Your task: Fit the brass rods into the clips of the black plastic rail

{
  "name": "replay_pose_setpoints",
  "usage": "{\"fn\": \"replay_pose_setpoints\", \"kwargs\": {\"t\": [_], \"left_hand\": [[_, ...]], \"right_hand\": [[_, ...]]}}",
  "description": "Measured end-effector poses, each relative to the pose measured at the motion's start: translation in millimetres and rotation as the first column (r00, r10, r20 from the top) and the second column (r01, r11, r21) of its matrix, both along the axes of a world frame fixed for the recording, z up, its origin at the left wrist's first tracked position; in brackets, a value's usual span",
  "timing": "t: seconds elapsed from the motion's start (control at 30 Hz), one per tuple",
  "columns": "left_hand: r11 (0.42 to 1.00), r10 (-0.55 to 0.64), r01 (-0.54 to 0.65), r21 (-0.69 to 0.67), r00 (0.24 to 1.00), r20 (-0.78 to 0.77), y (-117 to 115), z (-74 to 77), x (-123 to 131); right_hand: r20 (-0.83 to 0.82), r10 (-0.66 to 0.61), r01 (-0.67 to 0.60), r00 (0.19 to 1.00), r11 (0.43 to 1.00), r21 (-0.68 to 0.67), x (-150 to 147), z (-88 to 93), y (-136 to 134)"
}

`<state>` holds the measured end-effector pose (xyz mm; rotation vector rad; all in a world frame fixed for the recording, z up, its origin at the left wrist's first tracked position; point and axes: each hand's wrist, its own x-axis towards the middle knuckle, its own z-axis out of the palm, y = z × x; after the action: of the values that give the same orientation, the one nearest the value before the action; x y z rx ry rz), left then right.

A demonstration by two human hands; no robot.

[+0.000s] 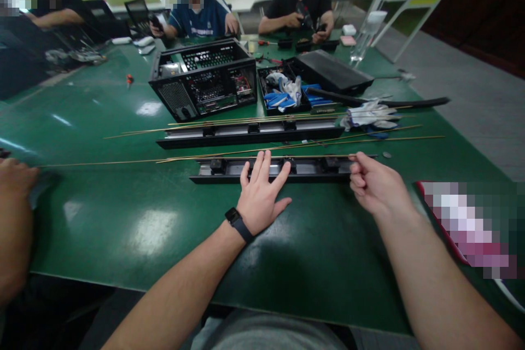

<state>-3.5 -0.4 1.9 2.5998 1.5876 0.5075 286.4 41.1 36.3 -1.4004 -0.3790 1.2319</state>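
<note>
A black rail [221,178] with a silvery inner channel and several black blocks lies crosswise in front of me. My left hand [260,199], wearing a dark watch, rests over its middle with the fingers spread, fingertips reaching the far edge. At the rail's right end my right hand [371,180] is closed in a pinch on what looks like the end of a thin brass-coloured rod [102,163]. That rod runs along the rail's far edge and out to the left. Other thin rods [394,139] cross just behind, and a second similar rail [246,140] lies beyond.
Farther back stand an open black computer case [205,79], a black box of gloves [285,90] and a flat black panel [334,68]. Loose gloves [371,115] lie right. A red-edged pouch [443,224] is near my right arm. A co-worker's hand [18,180] is at left; others sit opposite.
</note>
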Motion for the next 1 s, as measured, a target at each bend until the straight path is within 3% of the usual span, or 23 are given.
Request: {"fn": "replay_pose_setpoints", "kwargs": {"t": [0.67, 1.0], "left_hand": [[1.000, 0.003, -0.003, 0.010, 1.000, 0.007, 0.3, -1.4, -0.5], [1.000, -0.003, 0.003, 0.009, 1.000, 0.008, 0.3, -1.6, -0.3]], "right_hand": [[0.054, 0.069, -0.072, 0.996, 0.996, 0.056, 4.8, -8.7, 0.5], [0.076, 0.079, -0.081, 0.994, 0.996, 0.030, 2.1, -2.5, -1.1]]}}
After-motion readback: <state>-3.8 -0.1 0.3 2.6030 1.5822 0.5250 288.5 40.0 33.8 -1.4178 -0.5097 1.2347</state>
